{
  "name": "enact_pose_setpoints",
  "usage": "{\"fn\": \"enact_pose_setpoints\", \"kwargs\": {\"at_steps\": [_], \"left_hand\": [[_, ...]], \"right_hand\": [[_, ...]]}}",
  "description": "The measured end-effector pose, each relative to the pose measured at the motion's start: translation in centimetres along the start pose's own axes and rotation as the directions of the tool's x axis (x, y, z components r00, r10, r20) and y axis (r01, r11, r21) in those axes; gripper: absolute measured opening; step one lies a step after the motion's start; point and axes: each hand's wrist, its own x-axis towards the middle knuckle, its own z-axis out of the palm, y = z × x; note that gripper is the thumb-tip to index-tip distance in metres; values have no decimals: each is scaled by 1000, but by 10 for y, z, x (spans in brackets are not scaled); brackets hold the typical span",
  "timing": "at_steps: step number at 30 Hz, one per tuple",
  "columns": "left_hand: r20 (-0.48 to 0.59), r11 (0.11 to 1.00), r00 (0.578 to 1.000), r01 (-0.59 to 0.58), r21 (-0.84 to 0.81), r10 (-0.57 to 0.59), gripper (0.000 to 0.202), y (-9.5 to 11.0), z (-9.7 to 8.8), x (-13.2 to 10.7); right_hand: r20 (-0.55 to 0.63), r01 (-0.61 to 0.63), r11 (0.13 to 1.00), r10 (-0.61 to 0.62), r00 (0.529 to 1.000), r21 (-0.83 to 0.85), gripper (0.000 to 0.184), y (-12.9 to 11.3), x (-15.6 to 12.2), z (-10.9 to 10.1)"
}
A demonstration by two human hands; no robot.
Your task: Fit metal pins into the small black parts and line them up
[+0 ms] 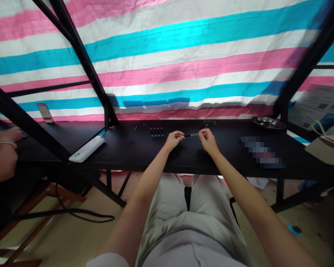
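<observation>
Above the black table, my left hand (175, 140) pinches the dark end of a thin pen (194, 135). My right hand (207, 140) has its fingers closed on the pen's clear end, so the pen spans level between both hands. To the left of my left hand, several short black cylinders with pale ends (156, 132) stand in a row. Tiny clear pieces (210, 121) lie behind my right hand, too small to make out.
A white case (87, 149) lies at the table's left. At the back right sits a metal dish (268, 122), with a blurred-out item (263, 152) nearer me. Black frame posts (83, 59) rise on both sides. Another person's hand (10, 134) is at far left.
</observation>
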Motion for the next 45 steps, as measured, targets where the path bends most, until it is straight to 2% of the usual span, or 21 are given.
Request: {"fn": "enact_pose_setpoints", "kwargs": {"at_steps": [5, 9, 13, 17, 25, 40, 45], "left_hand": [[59, 999, 998, 39, -4, -38, 21, 0, 0, -1], [72, 999, 996, 47, -16, -45, 22, 3, 2, -2], [121, 998, 991, 65, -21, -63, 25, 6, 3, -5], [142, 997, 988, 70, -33, -65, 30, 4, 3, -5], [214, 996, 974, 83, -17, -78, 33, 1, 0, -6], [157, 998, 986, 54, -14, -51, 29, 4, 2, -5], [176, 997, 982, 53, 61, -63, 27, 3, 4, -5]], "right_hand": [[-1, -37, 997, 37, 999, 72, 24, -2, 2, 1], [94, -74, 987, 61, 994, 140, 27, -1, 2, 4], [234, -58, 993, 33, 972, 100, 27, -1, -2, 5], [291, -18, 1000, 13, 957, 15, 27, -2, -6, 4], [308, 20, 997, 5, 951, -78, 25, -2, -7, 3], [357, 76, 974, 5, 934, -212, 16, -1, -8, 4], [330, 86, 958, 9, 944, -273, 16, 3, -7, 7]]}}
